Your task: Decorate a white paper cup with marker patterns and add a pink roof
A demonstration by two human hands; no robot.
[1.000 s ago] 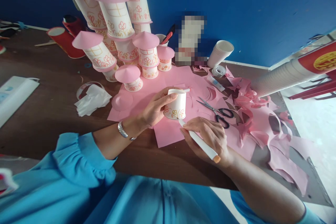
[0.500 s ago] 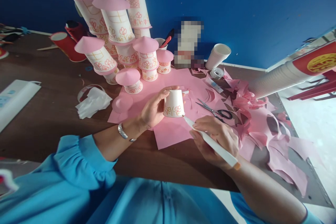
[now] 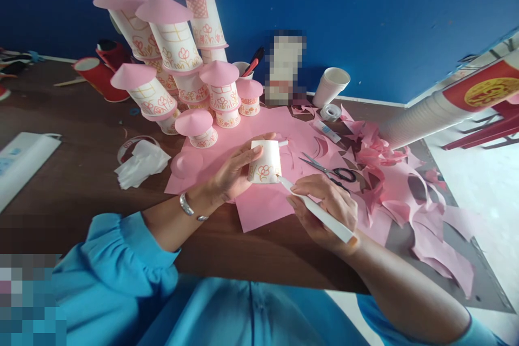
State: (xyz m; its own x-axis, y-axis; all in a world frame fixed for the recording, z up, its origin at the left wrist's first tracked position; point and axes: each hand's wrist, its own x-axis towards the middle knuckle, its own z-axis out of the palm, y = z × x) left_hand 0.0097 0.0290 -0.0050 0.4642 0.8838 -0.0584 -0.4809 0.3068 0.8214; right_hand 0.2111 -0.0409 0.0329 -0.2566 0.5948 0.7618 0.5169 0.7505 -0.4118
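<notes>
Marker (image 3: 326, 217) applied to a small paper cup (image 3: 264, 158), held inverted with its wide rim downward. The left hand (image 3: 235, 173) grasps the cup at its left side, thumb on the near face and fingers partly hidden behind; the right hand (image 3: 334, 200) grips the marker in a writing hold. For clean lines, the left hand should steady the cup and turn it in small steps, bringing blank wall towards the tip; light, even pressure should avoid denting the wall. The cup lies within the left fingers and just beyond the right ones, the marker's tip meeting, or nearly meeting, its flowered band (image 3: 263, 172) at the lower right. Pink paper (image 3: 259, 213) lies beneath, on the counter (image 3: 227, 251).
</notes>
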